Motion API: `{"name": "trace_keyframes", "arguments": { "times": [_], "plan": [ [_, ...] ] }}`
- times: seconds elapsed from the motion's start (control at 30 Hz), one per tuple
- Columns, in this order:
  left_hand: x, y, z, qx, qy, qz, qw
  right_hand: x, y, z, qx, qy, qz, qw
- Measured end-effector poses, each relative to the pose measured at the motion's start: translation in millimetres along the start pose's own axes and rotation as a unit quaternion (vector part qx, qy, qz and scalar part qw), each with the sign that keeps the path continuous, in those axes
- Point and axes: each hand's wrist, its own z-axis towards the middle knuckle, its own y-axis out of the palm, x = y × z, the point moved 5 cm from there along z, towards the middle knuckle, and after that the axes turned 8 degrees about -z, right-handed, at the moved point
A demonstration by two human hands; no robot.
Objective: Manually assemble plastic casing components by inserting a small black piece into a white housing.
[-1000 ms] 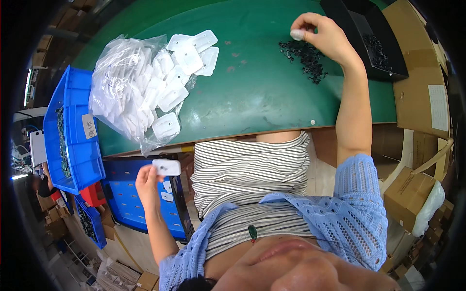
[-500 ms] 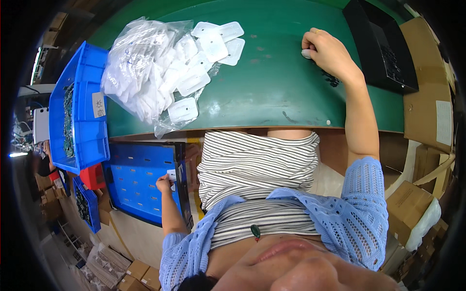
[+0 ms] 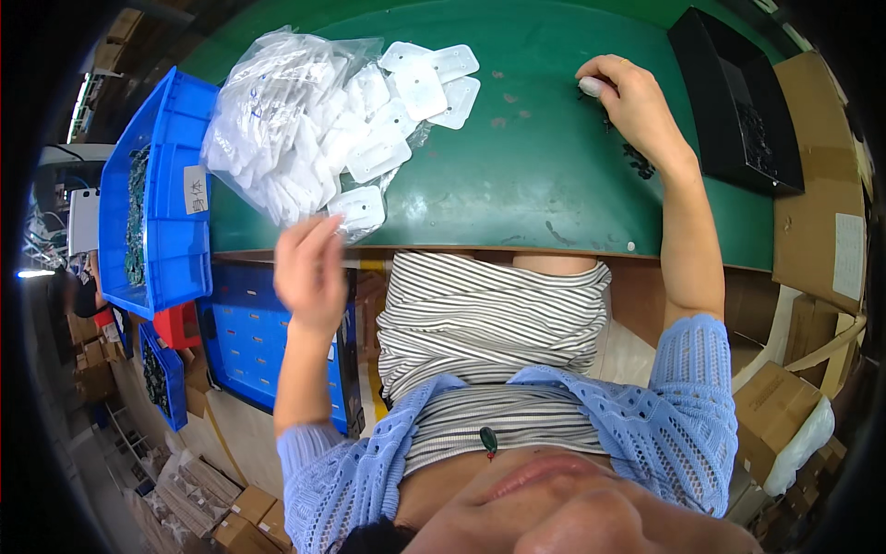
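My left hand (image 3: 312, 275), smeared by motion, is at the table's front edge with its fingers stretched and apart. Its fingertips come near a white rounded plate (image 3: 362, 211) at the front of a loose pile. More white plates (image 3: 417, 90) spill from a clear plastic bag (image 3: 286, 120). At the far right of the table my right hand (image 3: 635, 103) has its fingers bent in a pinch, with a white covering on one fingertip. Whatever the pinch holds is too small to make out. Small black parts (image 3: 637, 162) lie under and beside this hand.
A black open box (image 3: 692, 46) with small dark parts stands at the right, beside a cardboard box (image 3: 817, 185). On the left is a blue bin (image 3: 185, 249) holding green and dark pieces. Below the table edge a blue slotted tray (image 3: 249, 342) is partly behind my left arm.
My left hand has come up from the blue tray, where a white plate was at its fingers, to the pile on the table. My right hand has stayed near the black parts, its fingers shifting slightly.
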Motion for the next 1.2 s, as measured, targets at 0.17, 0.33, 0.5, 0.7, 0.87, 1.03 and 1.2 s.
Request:
{"name": "trace_keyframes", "arguments": {
  "times": [0.17,0.33,0.5,0.7,0.87,1.03,1.2],
  "plan": [
    [-18,81,104,-0.037,0.11,0.101,0.988,-6,11,4,0.016,-0.045,0.032,0.998],
    [-42,132,142,-0.114,0.107,0.22,0.963,0,10,6,0.035,0.029,0.172,0.984],
    [-37,142,150,-0.134,0.037,0.089,0.986,2,9,9,0.046,0.101,0.364,0.925],
    [17,151,146,-0.032,-0.019,-0.212,0.977,-5,11,4,0.015,0.14,0.524,0.84],
    [41,160,140,-0.015,-0.004,-0.253,0.967,-6,17,3,0.009,0.135,0.526,0.84],
    [38,168,138,-0.038,-0.02,-0.272,0.961,-5,20,0,-0.022,0.181,0.551,0.814],
    [35,168,134,-0.05,0.004,-0.286,0.957,-12,23,-1,-0.022,0.172,0.538,0.825]
  ]
}}
